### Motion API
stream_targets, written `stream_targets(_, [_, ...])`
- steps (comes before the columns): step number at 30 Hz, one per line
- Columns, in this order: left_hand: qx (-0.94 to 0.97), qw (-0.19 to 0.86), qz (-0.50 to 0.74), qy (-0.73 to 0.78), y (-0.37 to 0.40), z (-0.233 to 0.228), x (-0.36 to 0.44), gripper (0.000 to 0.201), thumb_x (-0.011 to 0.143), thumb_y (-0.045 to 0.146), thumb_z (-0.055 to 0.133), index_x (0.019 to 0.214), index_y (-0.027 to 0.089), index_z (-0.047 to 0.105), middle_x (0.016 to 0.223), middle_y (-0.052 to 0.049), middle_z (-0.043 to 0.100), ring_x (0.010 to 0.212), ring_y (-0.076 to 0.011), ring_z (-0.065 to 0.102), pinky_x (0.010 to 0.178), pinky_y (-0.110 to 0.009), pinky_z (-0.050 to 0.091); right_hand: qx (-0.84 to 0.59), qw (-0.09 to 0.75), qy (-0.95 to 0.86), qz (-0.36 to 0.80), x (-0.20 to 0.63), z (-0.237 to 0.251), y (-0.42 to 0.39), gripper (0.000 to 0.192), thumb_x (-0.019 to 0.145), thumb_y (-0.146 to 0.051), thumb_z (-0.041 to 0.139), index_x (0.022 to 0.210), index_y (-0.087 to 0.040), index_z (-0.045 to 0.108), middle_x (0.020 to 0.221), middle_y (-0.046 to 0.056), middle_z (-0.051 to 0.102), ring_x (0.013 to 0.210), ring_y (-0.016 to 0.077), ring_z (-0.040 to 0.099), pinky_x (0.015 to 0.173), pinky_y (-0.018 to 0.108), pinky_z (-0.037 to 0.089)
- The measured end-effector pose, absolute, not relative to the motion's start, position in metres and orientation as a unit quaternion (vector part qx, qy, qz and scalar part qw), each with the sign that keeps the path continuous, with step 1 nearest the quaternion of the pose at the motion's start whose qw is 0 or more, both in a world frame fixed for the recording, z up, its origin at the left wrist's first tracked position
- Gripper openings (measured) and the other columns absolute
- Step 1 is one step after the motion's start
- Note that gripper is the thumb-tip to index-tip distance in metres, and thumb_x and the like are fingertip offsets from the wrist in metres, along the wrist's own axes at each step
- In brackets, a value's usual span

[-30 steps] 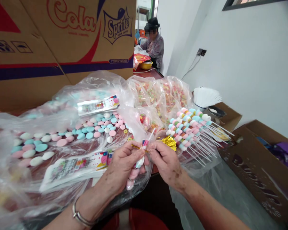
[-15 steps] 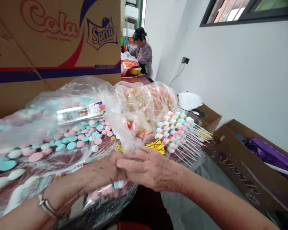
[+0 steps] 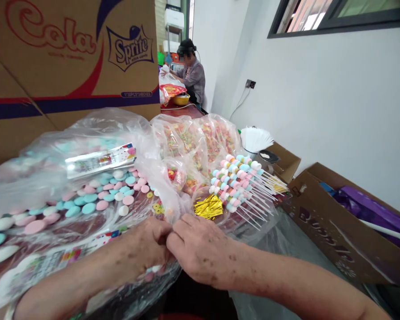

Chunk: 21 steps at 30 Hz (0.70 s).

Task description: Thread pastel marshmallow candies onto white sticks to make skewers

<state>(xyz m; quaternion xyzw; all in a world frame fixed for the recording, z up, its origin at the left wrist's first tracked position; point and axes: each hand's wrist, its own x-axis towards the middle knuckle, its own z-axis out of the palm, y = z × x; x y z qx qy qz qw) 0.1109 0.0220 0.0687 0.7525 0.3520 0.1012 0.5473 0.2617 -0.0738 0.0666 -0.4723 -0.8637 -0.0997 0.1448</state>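
the left hand (image 3: 146, 249) and right hand (image 3: 200, 251) meet knuckle to knuckle at the near edge of the big clear bag of candy discs (image 3: 86, 195), fingers curled tight around something i cannot make out. gold twist ties (image 3: 208, 206) lie just beyond the bag, candy skewers (image 3: 240, 182) past them.

Before me lie pink, blue and white candies (image 3: 86, 202), gold ties (image 3: 208, 206), and a brown box (image 3: 53, 66) lettered red.
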Motion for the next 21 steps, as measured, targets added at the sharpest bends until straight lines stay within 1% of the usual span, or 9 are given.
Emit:
stream_targets(4, [0.901,0.179,0.219,0.328,0.014,0.068,0.112,0.015,0.077,0.016,0.055,0.073,0.020,0.069,0.064,-0.008,0.070,0.060,-0.0236,0.063,0.061,-0.034,0.051,-0.631,0.178,-0.749,-0.094,0.249,0.052,-0.052,0.013,0.091,-0.010,0.045,0.090,-0.015,0.057,0.079,0.008,0.061,0.069,0.0216,0.055,0.059,0.032,0.042])
stream_targets(7, [0.878,0.083,0.368,0.295,-0.001,0.068,0.106,0.018,0.083,0.015,0.054,0.091,0.017,0.069,0.091,-0.014,0.073,0.089,-0.0295,0.065,0.086,-0.045,0.049,-0.667,0.330,-0.665,-0.061,0.248,0.052,-0.031,0.015,0.093,-0.018,0.044,0.083,-0.019,0.055,0.077,0.005,0.062,0.070,0.0189,0.057,0.062,0.029,0.043])
stream_targets(9, [0.852,0.151,0.402,0.301,-0.013,0.068,0.100,0.012,0.084,0.021,0.060,0.091,0.020,0.069,0.092,-0.011,0.072,0.091,-0.0276,0.064,0.087,-0.042,0.049,-0.639,0.457,-0.618,-0.026,0.243,0.057,-0.024,0.018,0.093,-0.020,0.041,0.080,-0.020,0.053,0.074,0.002,0.061,0.070,0.0164,0.057,0.065,0.027,0.044])
stream_targets(11, [0.797,0.326,0.363,0.356,-0.019,0.072,0.096,0.014,0.086,0.033,0.060,0.086,0.022,0.068,0.082,-0.007,0.071,0.079,-0.0238,0.064,0.075,-0.035,0.052,-0.603,0.539,-0.588,0.004,0.231,0.064,-0.025,0.018,0.091,-0.020,0.040,0.079,-0.021,0.053,0.072,0.001,0.061,0.068,0.0147,0.057,0.065,0.026,0.044])
stream_targets(13, [0.667,0.519,0.337,0.415,-0.016,0.082,0.090,0.028,0.089,0.044,0.053,0.085,0.021,0.068,0.081,-0.005,0.072,0.077,-0.0229,0.065,0.069,-0.032,0.054,-0.564,0.568,-0.599,0.027,0.215,0.069,-0.030,0.017,0.090,-0.021,0.042,0.078,-0.020,0.054,0.072,0.001,0.061,0.068,0.0145,0.056,0.066,0.026,0.044])
stream_targets(15, [0.519,0.641,0.390,0.409,-0.004,0.096,0.080,0.040,0.089,0.056,0.049,0.089,0.021,0.070,0.088,-0.006,0.074,0.088,-0.0257,0.067,0.075,-0.035,0.056,-0.518,0.578,-0.626,0.084,0.200,0.071,-0.036,0.018,0.089,-0.021,0.043,0.076,-0.020,0.055,0.071,0.001,0.060,0.066,0.0136,0.056,0.065,0.025,0.044])
stream_targets(17, [0.487,0.664,0.458,0.334,0.007,0.110,0.065,0.041,0.086,0.061,0.052,0.091,0.026,0.073,0.092,-0.004,0.076,0.097,-0.0256,0.067,0.082,-0.037,0.056,-0.496,0.583,-0.617,0.179,0.190,0.070,-0.039,0.017,0.088,-0.022,0.043,0.076,-0.020,0.055,0.067,-0.001,0.058,0.061,0.0118,0.054,0.059,0.023,0.044])
stream_targets(18, [0.530,0.645,0.463,0.296,0.011,0.115,0.056,0.045,0.084,0.064,0.053,0.082,0.026,0.076,0.084,-0.004,0.075,0.096,-0.0274,0.067,0.083,-0.040,0.056,-0.502,0.585,-0.598,0.220,0.188,0.069,-0.038,0.016,0.088,-0.022,0.044,0.076,-0.020,0.055,0.066,-0.002,0.057,0.059,0.0111,0.053,0.057,0.022,0.043])
stream_targets(21, [0.653,0.608,0.358,0.277,0.013,0.118,0.031,0.051,0.079,0.067,0.059,0.060,0.023,0.076,0.063,-0.008,0.072,0.086,-0.0306,0.067,0.084,-0.043,0.055,-0.530,0.595,-0.565,0.214,0.182,0.064,-0.034,0.015,0.088,-0.023,0.045,0.078,-0.020,0.056,0.066,-0.002,0.056,0.060,0.0116,0.052,0.058,0.023,0.043])
